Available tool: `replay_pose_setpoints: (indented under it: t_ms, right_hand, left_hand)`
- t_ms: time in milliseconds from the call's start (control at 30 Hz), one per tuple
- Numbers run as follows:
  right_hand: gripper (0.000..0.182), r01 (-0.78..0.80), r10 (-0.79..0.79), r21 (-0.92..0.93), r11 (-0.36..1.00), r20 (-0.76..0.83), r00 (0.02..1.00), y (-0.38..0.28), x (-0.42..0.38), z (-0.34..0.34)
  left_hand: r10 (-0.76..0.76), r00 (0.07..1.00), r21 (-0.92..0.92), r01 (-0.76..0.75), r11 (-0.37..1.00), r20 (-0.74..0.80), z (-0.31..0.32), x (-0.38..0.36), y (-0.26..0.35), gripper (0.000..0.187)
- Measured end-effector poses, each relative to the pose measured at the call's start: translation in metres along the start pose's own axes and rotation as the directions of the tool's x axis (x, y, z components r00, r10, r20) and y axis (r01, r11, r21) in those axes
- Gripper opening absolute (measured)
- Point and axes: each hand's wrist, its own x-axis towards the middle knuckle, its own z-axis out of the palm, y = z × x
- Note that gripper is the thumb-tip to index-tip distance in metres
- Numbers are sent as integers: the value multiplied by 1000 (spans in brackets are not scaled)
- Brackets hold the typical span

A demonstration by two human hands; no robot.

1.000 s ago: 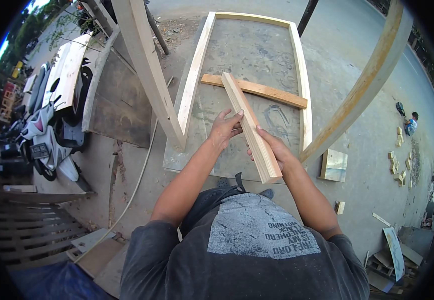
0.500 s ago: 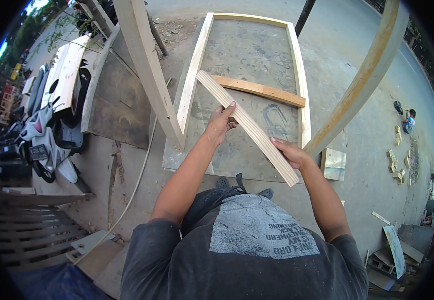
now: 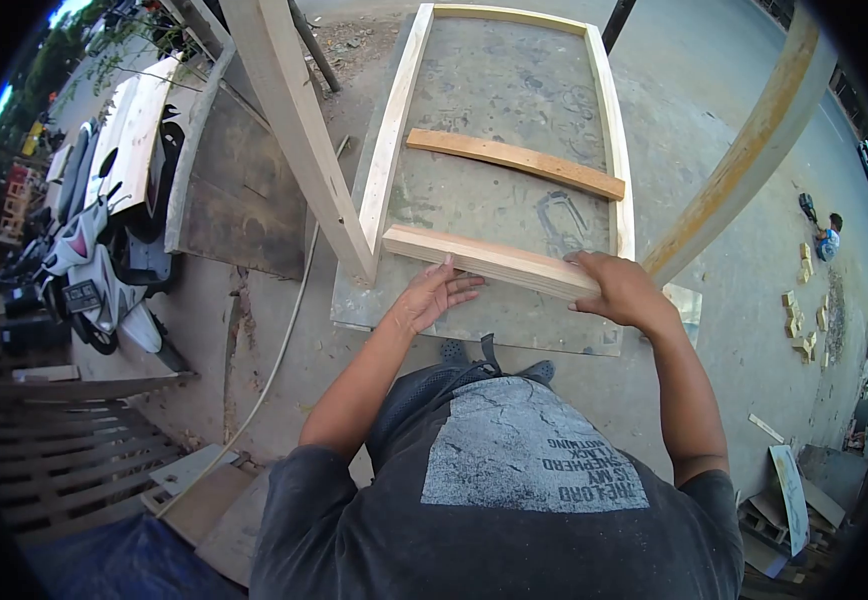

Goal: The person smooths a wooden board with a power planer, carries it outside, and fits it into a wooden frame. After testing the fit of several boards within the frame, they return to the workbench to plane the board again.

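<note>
Both hands, left hand point(image 3: 432, 297) with fingers spread and right hand point(image 3: 622, 288) curled over its end, hold a stiff, seemingly light wooden batten point(image 3: 489, 262) across the rectangular wooden frame point(image 3: 391, 150) at frame centre, best gripped near both ends.

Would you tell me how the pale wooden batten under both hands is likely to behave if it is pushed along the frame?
The batten looks stiff: it spans both frame rails without sagging. Its flat, squared faces should slide, not roll. It seems light, since the left hand and right hand rest on it loosely.
</note>
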Motion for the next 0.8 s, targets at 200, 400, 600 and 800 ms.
replay_pose_setpoints:
  t_ms: [200,400,600,800]
  right_hand:
    - [67,-209,58,544,812,282,958,31,32,34]
    - [67,-411,-26,792,452,473,881,32,44,66]
    - [66,146,-29,552,821,-216,976,-14,52,109]
    - [76,128,32,610,782,-245,969,-61,68,125]
  left_hand:
    - [135,986,-133,-147,980,-95,2,15,10,50]
    - [179,971,75,-169,983,-159,15,28,28,53]
    - [254,947,129,-232,964,-197,69,37,56,67]
    - [423,906,560,-361,745,21,96,66,84,62]
